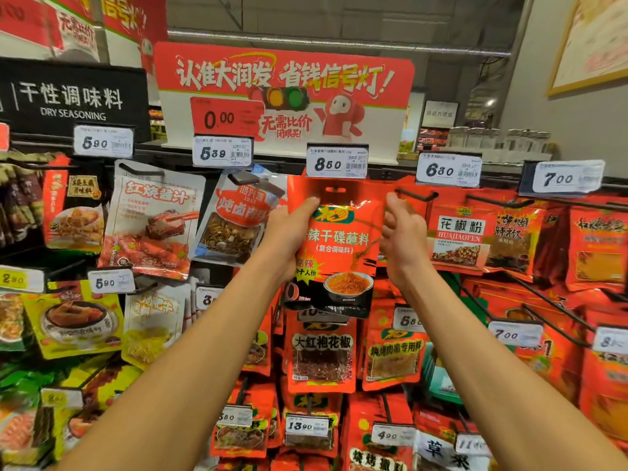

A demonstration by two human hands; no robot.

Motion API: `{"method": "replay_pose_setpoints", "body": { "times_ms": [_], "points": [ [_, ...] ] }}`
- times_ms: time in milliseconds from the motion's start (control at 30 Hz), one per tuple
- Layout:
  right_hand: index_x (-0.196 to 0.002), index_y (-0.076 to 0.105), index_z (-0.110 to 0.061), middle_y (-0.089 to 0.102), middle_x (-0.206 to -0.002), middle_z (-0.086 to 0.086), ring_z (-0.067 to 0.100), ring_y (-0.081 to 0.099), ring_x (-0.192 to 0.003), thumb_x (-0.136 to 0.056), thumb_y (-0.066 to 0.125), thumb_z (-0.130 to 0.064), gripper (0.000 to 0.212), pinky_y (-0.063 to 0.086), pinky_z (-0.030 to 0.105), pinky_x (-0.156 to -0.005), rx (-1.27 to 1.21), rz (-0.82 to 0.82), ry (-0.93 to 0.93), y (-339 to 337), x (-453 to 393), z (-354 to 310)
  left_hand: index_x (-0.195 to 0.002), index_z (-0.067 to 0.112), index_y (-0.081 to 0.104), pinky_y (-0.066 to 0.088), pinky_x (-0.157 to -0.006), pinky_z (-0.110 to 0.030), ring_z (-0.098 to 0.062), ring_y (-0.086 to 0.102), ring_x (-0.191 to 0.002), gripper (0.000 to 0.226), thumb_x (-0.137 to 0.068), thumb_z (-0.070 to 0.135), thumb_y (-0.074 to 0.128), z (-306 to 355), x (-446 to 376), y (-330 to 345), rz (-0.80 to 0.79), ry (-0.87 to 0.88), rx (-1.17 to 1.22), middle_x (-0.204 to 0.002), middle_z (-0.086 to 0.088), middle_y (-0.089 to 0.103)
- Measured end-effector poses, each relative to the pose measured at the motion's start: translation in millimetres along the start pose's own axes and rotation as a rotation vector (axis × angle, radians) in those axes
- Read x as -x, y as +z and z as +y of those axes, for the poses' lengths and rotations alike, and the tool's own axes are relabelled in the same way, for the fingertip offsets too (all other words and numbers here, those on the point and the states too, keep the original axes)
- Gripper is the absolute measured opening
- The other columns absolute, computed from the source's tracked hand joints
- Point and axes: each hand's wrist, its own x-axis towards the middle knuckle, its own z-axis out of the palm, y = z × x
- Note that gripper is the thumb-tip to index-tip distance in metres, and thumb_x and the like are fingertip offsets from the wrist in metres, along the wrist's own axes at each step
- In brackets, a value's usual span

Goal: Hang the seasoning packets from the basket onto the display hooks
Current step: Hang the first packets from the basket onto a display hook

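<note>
A red and black seasoning packet (pixel 339 246) with a bowl of orange powder printed on it is held up against the top row of the display. My left hand (pixel 289 232) grips its left edge, thumb across the front. My right hand (pixel 402 239) is at its right edge with fingers curled behind it. The packet's hang hole (pixel 335 190) sits just below the 8.60 price tag (pixel 337 162), where the hook itself is hidden. The basket is out of view.
Hooks full of packets fill the wall: white and grey ones (pixel 153 219) on the left, red ones (pixel 458 232) on the right, more red packets (pixel 321 355) below. Bare black hook arms (pixel 530 290) stick out at right. A red promotional sign (pixel 285 90) tops the rack.
</note>
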Motion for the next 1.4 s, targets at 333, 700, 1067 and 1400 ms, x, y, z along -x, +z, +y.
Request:
{"method": "replay_pose_setpoints", "body": {
  "times_ms": [333, 700, 1067, 1400],
  "points": [
    [-0.068, 0.067, -0.012, 0.060, -0.063, 0.000, 0.016, 0.053, -0.060, -0.094, 0.064, -0.040, 0.038, 0.043, 0.034, -0.061, 0.338, 0.204, -0.100, 4.1, -17.0, -6.7, -0.104, 0.010, 0.067, 0.059, -0.052, -0.038, -0.024, 0.074, -0.057, 0.024, -0.088, 0.027, 0.074, 15.2, -7.6, 8.2, -0.017, -0.106, 0.016, -0.069, -0.009, 0.076],
    [-0.104, 0.068, -0.021, 0.078, -0.088, -0.010, 0.008, 0.075, -0.079, -0.092, 0.073, -0.023, 0.013, 0.058, 0.024, -0.062, 0.322, -0.206, 0.038, -6.0, 17.2, 28.8, -0.108, 0.011, 0.068, 0.058, -0.054, -0.032, -0.022, 0.077, -0.067, 0.029, -0.089, 0.031, 0.074, -1.9, -3.2, -8.2, -0.031, -0.113, -0.063, -0.080, -0.007, 0.079],
    [-0.100, 0.074, -0.017, 0.078, -0.094, 0.002, 0.022, 0.074, -0.085, -0.084, 0.079, -0.025, 0.019, 0.059, 0.036, -0.073, 0.387, 0.043, 0.167, 14.1, -19.7, 45.5, -0.107, 0.007, 0.070, 0.061, -0.067, -0.032, -0.020, 0.073, -0.076, 0.016, -0.092, 0.009, 0.069, -24.2, -28.6, -21.3, -0.046, -0.048, -0.349, -0.097, -0.013, 0.077],
    [-0.084, 0.065, -0.020, 0.076, -0.098, 0.007, 0.028, 0.071, -0.091, -0.087, 0.075, -0.032, 0.016, 0.060, 0.044, -0.085, 0.433, 0.132, 0.229, 18.0, -44.2, 53.7, -0.103, 0.010, 0.066, 0.060, -0.079, -0.039, -0.028, 0.072, -0.097, 0.016, -0.091, 0.019, 0.072, -35.2, -51.8, -8.0, 0.096, -0.024, -0.413, -0.101, -0.009, 0.074]
  ]
}}
